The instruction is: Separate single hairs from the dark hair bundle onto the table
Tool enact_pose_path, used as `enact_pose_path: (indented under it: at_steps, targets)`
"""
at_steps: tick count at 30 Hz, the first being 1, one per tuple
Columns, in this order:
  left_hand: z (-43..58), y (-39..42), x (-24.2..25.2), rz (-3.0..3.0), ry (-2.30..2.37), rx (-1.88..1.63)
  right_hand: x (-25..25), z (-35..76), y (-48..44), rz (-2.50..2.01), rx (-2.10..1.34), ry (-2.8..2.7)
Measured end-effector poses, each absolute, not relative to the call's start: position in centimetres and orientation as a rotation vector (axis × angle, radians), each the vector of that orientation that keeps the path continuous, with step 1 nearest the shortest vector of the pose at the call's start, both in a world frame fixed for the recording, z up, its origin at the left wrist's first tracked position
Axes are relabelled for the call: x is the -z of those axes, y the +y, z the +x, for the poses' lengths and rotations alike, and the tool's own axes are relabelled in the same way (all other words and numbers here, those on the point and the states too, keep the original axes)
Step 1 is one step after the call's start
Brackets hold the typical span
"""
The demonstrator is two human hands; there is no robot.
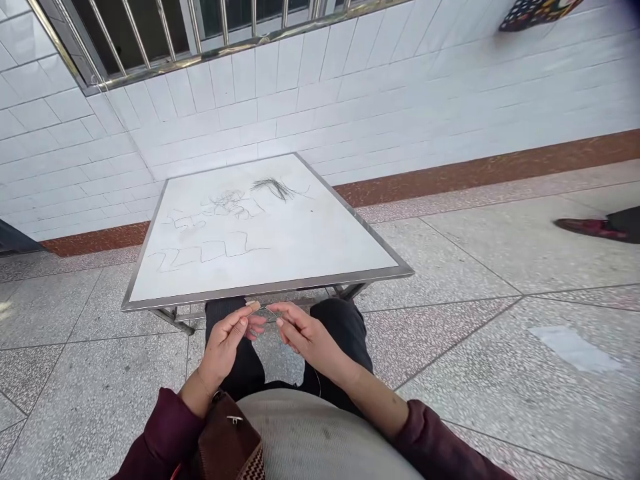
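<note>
My left hand (227,340) and my right hand (300,330) are held close together just below the near edge of a small white table (350,257). Both pinch a thin wire or thread (267,312) that runs between the fingertips. The left thumb wears a tan bandage. On the tabletop lie thin wires bent into zigzag shapes (205,252), a tangled bit of wire (227,200), and a dark bundle of fine strands (273,187) toward the far side.
The table has a metal rim and folding legs (173,319) and stands against a white tiled wall under a barred window (150,33). Speckled stone floor all round. Another person's red shoe (590,228) at the right. A brown bag (227,437) on my lap.
</note>
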State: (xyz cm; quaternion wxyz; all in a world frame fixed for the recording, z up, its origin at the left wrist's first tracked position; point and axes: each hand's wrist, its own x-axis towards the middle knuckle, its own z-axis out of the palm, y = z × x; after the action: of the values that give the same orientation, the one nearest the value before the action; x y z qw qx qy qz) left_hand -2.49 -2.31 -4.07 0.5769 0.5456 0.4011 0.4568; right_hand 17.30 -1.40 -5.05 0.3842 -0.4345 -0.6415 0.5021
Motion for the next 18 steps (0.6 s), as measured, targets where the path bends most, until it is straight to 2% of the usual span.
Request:
enact_pose_path:
  at_steps: [6, 12, 18]
  targets:
    - [-2.4, -2.1, 4.6, 1.260, 0.864, -1.028, 5.5, 16.8, -0.9, -1.144, -1.246, -1.511]
    - [-4.2, -0.9, 5.0, 0.994, 1.098, -1.286, 5.2, 17.4, -0.7, -1.237, -1.133, -1.505]
    - [-3.4, -0.1, 3.6, 1.237, 1.108, -0.942, 5.8, 17.2, -0.9, -1.189, -0.977, -1.719]
